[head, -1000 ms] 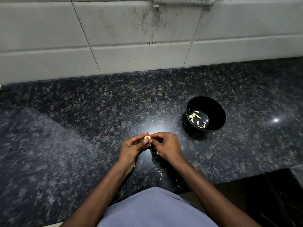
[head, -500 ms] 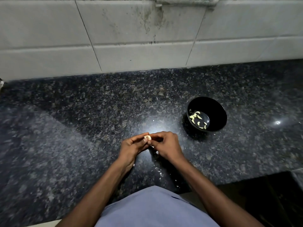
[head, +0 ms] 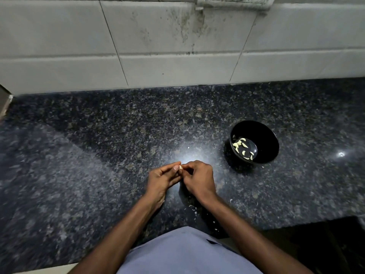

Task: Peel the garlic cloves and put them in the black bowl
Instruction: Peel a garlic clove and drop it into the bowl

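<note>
Both hands, left and right, pinch a small pale clove over speckled granite; round glossy black bowl holds curved peeled cloves

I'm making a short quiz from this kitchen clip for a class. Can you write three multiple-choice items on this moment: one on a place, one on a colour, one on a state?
1. Where does the bowl stand relative to the hands?
A. Ahead and to the right
B. Between the person and the hands
C. To the left, by the wall

2. What colour is the counter?
A. Plain white
B. Dark speckled stone
C. Light wood

3. What is happening with the garlic clove?
A. It lies alone on the counter
B. It is being dropped into the bowl
C. Both hands hold it at their fingertips

Answers: 1 A, the bowl sits right of and beyond the hands. 2 B, the surface is dark with pale flecks. 3 C, the left hand and right hand meet on the clove above the counter.
</note>
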